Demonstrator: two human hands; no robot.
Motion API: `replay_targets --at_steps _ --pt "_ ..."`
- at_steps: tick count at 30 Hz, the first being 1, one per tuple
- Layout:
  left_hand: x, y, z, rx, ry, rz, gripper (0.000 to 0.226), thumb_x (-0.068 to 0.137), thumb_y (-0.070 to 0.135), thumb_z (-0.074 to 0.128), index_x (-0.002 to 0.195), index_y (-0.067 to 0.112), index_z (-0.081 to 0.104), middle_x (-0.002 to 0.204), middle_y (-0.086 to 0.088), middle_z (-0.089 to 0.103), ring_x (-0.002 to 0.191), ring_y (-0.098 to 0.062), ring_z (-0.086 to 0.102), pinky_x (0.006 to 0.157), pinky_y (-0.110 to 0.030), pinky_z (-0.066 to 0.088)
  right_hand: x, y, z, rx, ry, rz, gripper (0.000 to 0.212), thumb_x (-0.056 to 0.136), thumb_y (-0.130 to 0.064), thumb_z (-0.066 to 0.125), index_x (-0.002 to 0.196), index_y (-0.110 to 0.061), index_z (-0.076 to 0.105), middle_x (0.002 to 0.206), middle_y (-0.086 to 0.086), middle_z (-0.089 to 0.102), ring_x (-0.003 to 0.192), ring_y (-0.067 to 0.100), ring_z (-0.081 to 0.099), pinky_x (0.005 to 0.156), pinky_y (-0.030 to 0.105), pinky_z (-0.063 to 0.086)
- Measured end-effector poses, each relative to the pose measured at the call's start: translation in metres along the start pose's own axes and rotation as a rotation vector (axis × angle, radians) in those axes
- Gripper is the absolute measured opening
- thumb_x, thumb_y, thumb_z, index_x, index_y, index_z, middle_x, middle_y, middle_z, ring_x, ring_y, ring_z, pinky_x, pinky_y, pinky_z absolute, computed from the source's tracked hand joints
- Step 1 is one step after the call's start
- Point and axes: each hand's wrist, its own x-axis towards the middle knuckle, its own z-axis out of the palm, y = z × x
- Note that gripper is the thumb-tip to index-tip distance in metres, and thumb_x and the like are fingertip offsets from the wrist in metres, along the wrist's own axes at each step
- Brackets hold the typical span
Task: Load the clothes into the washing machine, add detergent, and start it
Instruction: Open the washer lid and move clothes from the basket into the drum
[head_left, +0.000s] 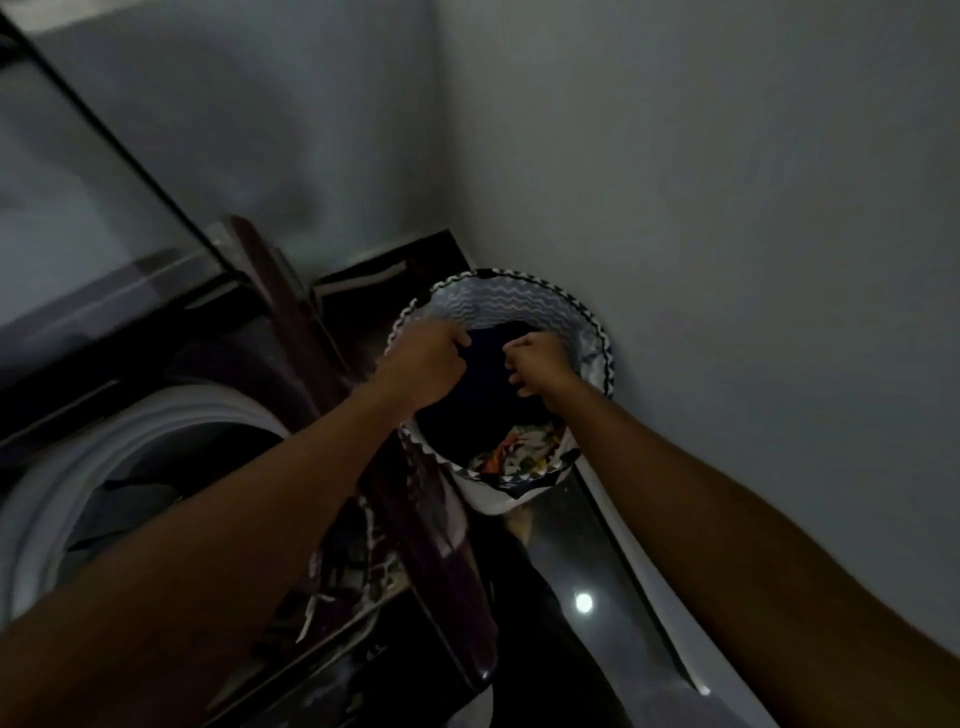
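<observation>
Right now a dark garment (485, 374) sits at the top of the round laundry basket (597, 332), and both hands are on it. The left hand (428, 364) has its fingers curled into the cloth at the garment's left edge, gripping it, and the right hand (537, 361) is a closed fist pinching the cloth at the right edge; the dark fabric stretches between the two grips and falls away below them into the basket. Just under the right wrist, lower in the basket, lies a patterned piece of clothing (511, 452) in white, orange and dark tones. The basket's rim carries a black-and-white zigzag trim, and its pale inner lining shows wavy lines beyond the knuckles. To the left of the left forearm, well apart from the grip, the washing machine's round opening (83, 467) shows with its pale ring, and something dark lies inside the drum (too dim to tell what). The machine's open door (452, 597) stands between the drum and the basket, beneath the left forearm. Beyond the basket and to the right of the right arm runs a plain grey wall (727, 208)
</observation>
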Motion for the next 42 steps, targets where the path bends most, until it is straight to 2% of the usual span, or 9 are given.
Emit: replay_targets --at_steps 7,8,11,18,23,27,31,38,42 --pt "0.082 -0.033 0.08 0.053 -0.161 -0.201 0.034 0.09 0.016 0.063 0.123 0.01 0.06 0.121 -0.013 0.061 0.113 -0.027 0.058 0.095 -0.034 0.048 0.112 0.04 0.002 -0.171 0.095 0.084 0.02 0.086 -0.012 0.054 0.067 -0.012 0.054 0.069 0.01 0.051 0.059 0.023 0.049 0.05 0.03 0.044" --pt "0.09 -0.035 0.087 0.043 -0.169 -0.24 0.026 0.09 0.017 0.063 0.115 0.011 0.061 0.114 -0.012 0.06 0.109 -0.027 0.058 0.094 -0.037 0.05 0.122 0.046 0.006 -0.183 0.089 0.11 0.01 0.086 -0.013 0.055 0.078 -0.01 0.06 0.078 0.012 0.056 0.066 0.026 0.055 0.056 0.033 0.05" --pt "0.116 -0.047 0.117 0.001 -0.186 -0.346 0.042 0.086 0.019 0.064 0.119 -0.004 0.054 0.119 -0.024 0.059 0.11 -0.039 0.058 0.094 -0.048 0.051 0.175 0.08 0.023 -0.218 0.094 0.225 0.063 0.077 -0.027 0.061 0.137 -0.012 0.047 0.131 0.016 0.053 0.111 0.038 0.057 0.093 0.051 0.051" --pt "0.149 -0.056 0.169 0.037 -0.317 -0.43 0.069 0.094 0.033 0.057 0.15 0.009 0.025 0.151 -0.02 0.025 0.132 -0.044 0.037 0.106 -0.051 0.039 0.212 0.105 0.038 -0.507 -0.144 0.144 0.093 0.081 -0.048 0.07 0.154 -0.02 0.018 0.157 0.009 0.024 0.141 0.033 0.028 0.115 0.044 0.027" --pt "0.152 -0.062 0.178 0.041 -0.38 -0.419 0.062 0.094 0.031 0.056 0.148 0.016 0.029 0.151 -0.018 0.023 0.13 -0.043 0.037 0.104 -0.049 0.042 0.226 0.133 0.043 -0.251 -0.021 0.23 0.06 0.102 -0.044 0.036 0.153 -0.016 0.023 0.157 0.008 0.026 0.14 0.029 0.031 0.114 0.038 0.025" --pt "0.15 -0.055 0.169 -0.037 -0.341 -0.433 0.069 0.09 0.028 0.063 0.148 0.014 0.028 0.149 -0.019 0.026 0.132 -0.042 0.036 0.107 -0.048 0.039 0.202 0.102 0.035 -0.174 -0.078 0.149 0.013 0.092 -0.007 0.056 0.097 0.002 0.063 0.095 0.013 0.061 0.08 0.024 0.058 0.067 0.024 0.045" --pt "0.143 -0.043 0.152 -0.158 -0.277 -0.477 0.1 0.081 0.028 0.073 0.155 0.02 0.006 0.155 -0.017 0.02 0.139 -0.041 0.03 0.112 -0.052 0.033 0.175 0.058 0.031 -0.143 -0.053 0.117 0.038 0.099 -0.009 0.041 0.135 0.003 0.047 0.135 0.018 0.052 0.124 0.034 0.049 0.097 0.032 0.041" --pt "0.107 -0.029 0.103 -0.302 -0.181 -0.426 0.127 0.065 0.0 0.081 0.15 0.046 -0.001 0.156 -0.016 0.009 0.14 -0.046 0.022 0.108 -0.057 0.037 0.126 0.0 0.034 -0.464 -0.133 0.009 0.02 0.095 -0.019 0.046 0.089 -0.01 0.062 0.107 0.018 0.061 0.1 0.032 0.06 0.092 0.044 0.052" --pt "0.079 -0.009 0.064 -0.367 -0.13 -0.405 0.132 0.06 0.0 0.084 0.151 0.042 -0.003 0.154 -0.02 0.012 0.139 -0.045 0.027 0.105 -0.054 0.041 0.087 -0.046 0.03 -0.642 -0.143 -0.242 0.031 0.101 -0.012 0.039 0.123 0.001 0.057 0.125 0.019 0.061 0.111 0.032 0.061 0.094 0.036 0.047"
